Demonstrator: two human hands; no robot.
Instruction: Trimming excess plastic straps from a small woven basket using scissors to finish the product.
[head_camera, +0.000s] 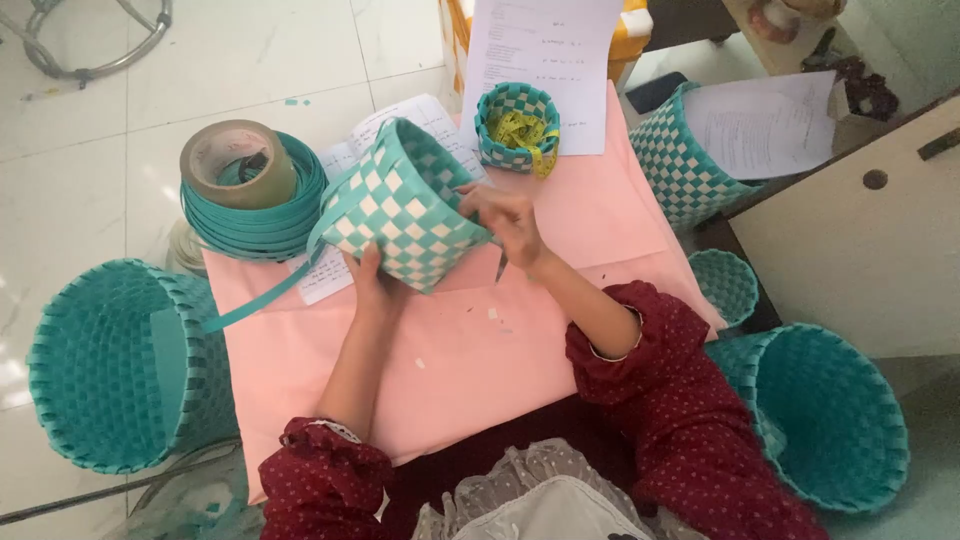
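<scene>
A small teal-and-white woven basket (405, 205) lies tilted on its side over a pink board (470, 350). My left hand (372, 280) cups the basket from below. My right hand (508, 220) rests on the basket's right edge, fingers closed on a strip there, with a thin dark tool poking down beside the wrist. A loose teal strip (262, 295) trails from the basket toward the lower left.
A coil of teal strip (262, 225) with a brown tape roll (235, 162) on it lies at left. A smaller woven cup (517, 125) holds a yellow tape measure. Large teal baskets stand at left (110, 365), lower right (820, 415) and upper right (685, 165). Papers (545, 65) lie behind.
</scene>
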